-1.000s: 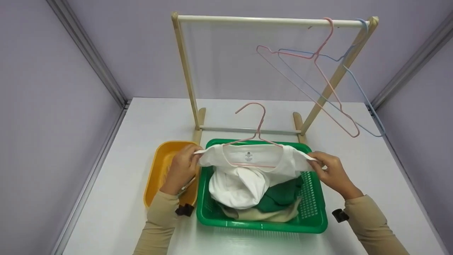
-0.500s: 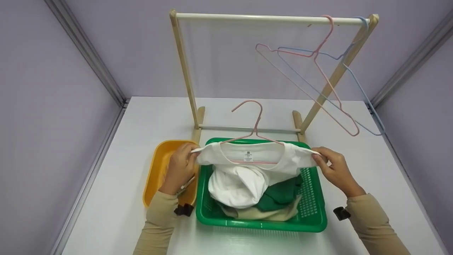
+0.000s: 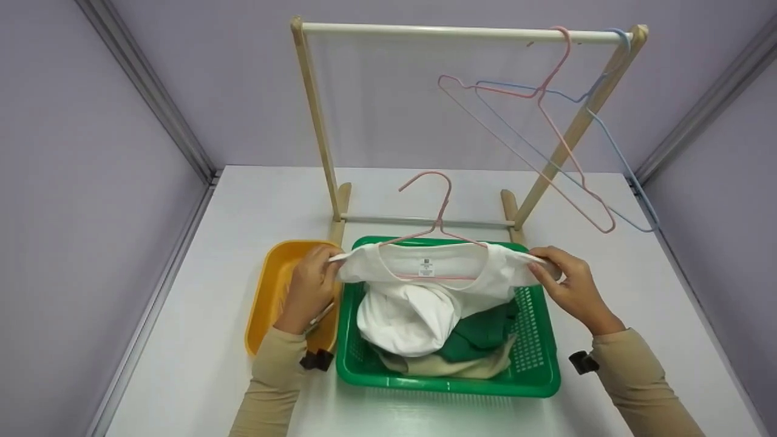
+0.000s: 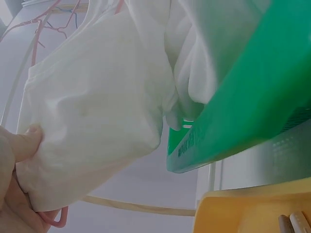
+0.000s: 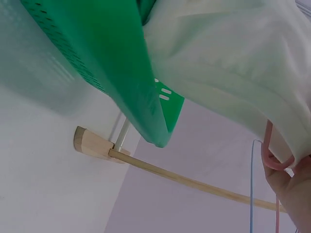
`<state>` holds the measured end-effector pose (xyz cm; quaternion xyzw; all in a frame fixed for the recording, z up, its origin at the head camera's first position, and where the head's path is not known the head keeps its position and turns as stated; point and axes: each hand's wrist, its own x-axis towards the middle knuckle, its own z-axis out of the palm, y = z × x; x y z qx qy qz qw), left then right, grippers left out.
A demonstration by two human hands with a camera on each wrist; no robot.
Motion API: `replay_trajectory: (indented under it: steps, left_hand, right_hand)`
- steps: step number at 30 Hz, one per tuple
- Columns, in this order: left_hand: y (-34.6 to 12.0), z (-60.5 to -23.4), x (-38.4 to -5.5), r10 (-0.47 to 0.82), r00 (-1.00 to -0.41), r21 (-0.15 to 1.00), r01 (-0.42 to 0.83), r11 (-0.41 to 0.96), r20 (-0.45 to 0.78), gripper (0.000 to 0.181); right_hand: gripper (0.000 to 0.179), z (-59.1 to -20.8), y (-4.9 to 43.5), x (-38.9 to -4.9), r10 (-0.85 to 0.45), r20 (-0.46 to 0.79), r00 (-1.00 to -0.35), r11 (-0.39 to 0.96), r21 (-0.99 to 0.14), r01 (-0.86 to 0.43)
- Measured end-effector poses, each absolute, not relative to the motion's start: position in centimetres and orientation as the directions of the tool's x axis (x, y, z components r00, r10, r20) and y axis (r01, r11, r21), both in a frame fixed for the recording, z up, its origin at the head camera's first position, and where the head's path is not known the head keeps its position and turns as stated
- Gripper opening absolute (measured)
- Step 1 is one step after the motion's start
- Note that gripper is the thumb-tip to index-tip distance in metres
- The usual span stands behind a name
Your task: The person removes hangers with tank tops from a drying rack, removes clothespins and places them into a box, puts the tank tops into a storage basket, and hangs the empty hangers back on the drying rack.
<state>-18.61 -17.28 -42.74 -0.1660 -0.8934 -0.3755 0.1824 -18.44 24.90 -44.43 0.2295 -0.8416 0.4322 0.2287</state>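
A white short-sleeved T-shirt point(image 3: 407, 318) is on a pink wire hanger point(image 3: 445, 206), whose hook rises above the neckline. My left hand point(image 3: 311, 282) pinches one sleeve end between thumb and fingers. In the left wrist view, a pink hanger end point(image 4: 60, 218) shows below that sleeve. With thumb and fingers, my right hand point(image 3: 570, 285) pinches the other sleeve; the right wrist view has the hanger's pink end point(image 5: 276, 162) at the sleeve opening. The shirt's lower part lies bunched over a green basket point(image 3: 449, 386), above green cloth point(image 3: 476, 337) and beige cloth point(image 3: 464, 367).
Behind the basket stands a wooden rack with a white rail point(image 3: 425, 30). A pink hanger point(image 3: 558, 130) and a blue hanger point(image 3: 625, 161) hang at its right end. A yellow tray point(image 3: 258, 303) holding clothespins point(image 4: 299, 222) sits left of the basket.
Both hands have spread slightly apart, drawing the sleeves out, and the hanger's hook has shifted a little left. In the last half second the right hand has come slightly inward along its sleeve.
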Motion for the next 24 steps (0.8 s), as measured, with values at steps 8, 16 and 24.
replay_trajectory:
  steps: [8, 16, 24]
  left_hand:
    - [-17.1, -42.6, -18.3, 0.169, -0.869, 0.604, 0.451, 0.657, 0.466, 0.009]
    - [-17.2, -42.9, -18.4, 0.180, -0.863, 0.589, 0.462, 0.663, 0.473, 0.008]
    - [-17.0, -42.7, -18.3, 0.196, -0.852, 0.582, 0.482, 0.655, 0.485, 0.011]
  right_hand:
    - [0.028, -43.8, 23.7, -18.5, -0.197, 0.615, -0.763, 0.504, -0.604, -0.617]
    - [0.033, -42.8, 21.7, -18.7, -0.221, 0.677, -0.702, 0.473, -0.555, -0.685]
    - [0.024, -42.1, 20.7, -19.0, -0.247, 0.660, -0.709, 0.456, -0.567, -0.686]
